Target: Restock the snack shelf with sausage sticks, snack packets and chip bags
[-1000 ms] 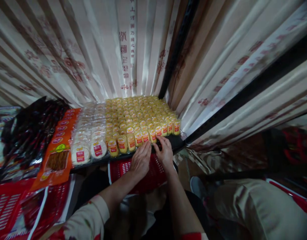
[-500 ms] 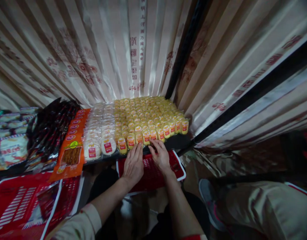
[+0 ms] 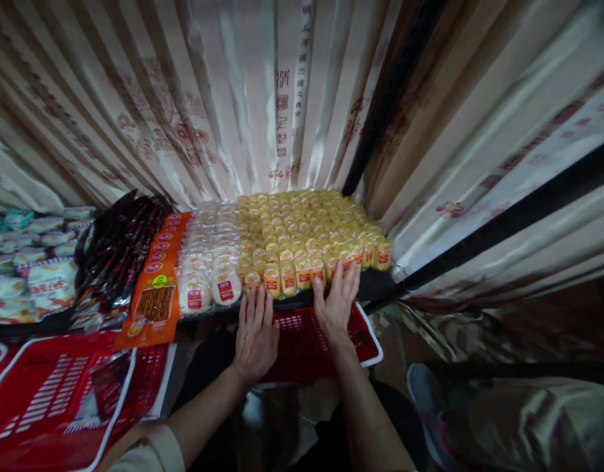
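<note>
Rows of small yellow wrapped snack packs point(image 3: 302, 233) stand packed together on a dark shelf point(image 3: 370, 283). My left hand point(image 3: 256, 334) lies flat with fingers stretched out, its fingertips against the left part of the front row. Further right, my right hand point(image 3: 337, 303) has its fingers spread, with fingertips touching the labelled fronts of several yellow packs. Neither hand grips anything. Left of the yellow packs are rows of round white wrapped crackers point(image 3: 226, 288).
An orange snack bag point(image 3: 154, 308), dark shiny packets point(image 3: 117, 262) and white packets point(image 3: 50, 285) line the shelf leftward. Red baskets stand below: one point(image 3: 302, 357) under my hands, another point(image 3: 40, 406) at left. Curtains point(image 3: 252, 98) hang behind. A person's shoe point(image 3: 424, 406) is at right.
My hands have moved apart along the front row, the left one leftward and the right one rightward against the packs. The view has shifted slightly left.
</note>
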Motion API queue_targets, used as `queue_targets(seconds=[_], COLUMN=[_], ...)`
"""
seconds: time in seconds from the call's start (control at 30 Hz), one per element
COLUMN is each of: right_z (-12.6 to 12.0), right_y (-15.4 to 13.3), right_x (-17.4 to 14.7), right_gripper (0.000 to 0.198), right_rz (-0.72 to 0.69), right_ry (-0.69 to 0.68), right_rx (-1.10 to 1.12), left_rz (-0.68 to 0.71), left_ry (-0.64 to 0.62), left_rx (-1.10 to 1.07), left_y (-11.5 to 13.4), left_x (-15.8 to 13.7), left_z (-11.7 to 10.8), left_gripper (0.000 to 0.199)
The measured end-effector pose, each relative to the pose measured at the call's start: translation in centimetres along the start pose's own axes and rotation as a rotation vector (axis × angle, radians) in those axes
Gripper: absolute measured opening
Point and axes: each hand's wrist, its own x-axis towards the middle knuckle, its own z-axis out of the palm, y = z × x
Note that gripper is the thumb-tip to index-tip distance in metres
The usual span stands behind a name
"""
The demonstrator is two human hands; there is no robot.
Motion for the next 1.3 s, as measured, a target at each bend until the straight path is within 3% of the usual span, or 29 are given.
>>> queue_targets(seconds=[0.27,0.43,0.53,0.7,0.93,1.3], right_z=[2.0,2.1,2.0,2.0,2.0,2.1], right_y=[0.2,0.2,0.2,0.3,0.2,0.2], right_x=[-0.3,-0.3,-0.3,-0.3,-0.2,-0.2], right_gripper=[0.069,0.07,0.07,0.069,0.07,0.07], right_rz=[0.041,0.045,0.042,0.035,0.01,0.027], right_ry=[-0.15,-0.144,-0.141,-0.138,-0.101,-0.093], right_rx=[-0.048,-0.059,-0.046,-0.032,0.004,-0.011], left_rz=[0.031,0.093,0.163,0.145,0.173,0.028], left_ry=[-0.044,0.002,-0.039,-0.118,-0.06,-0.007], left_rx=[0.082,0.063,0.067,0.075,0.051,0.01], left_y=[-1.2,-0.8,-1.1,-1.9,-2.1,-1.7], left_x=[-0.5,-0.3,0.7,2.4,2.2,-0.2], left_z=[2.2,1.5,1.1,0.9,0.8,1.2], left_gripper=[0.057,0.053,0.051,0.059,0.056,0.064])
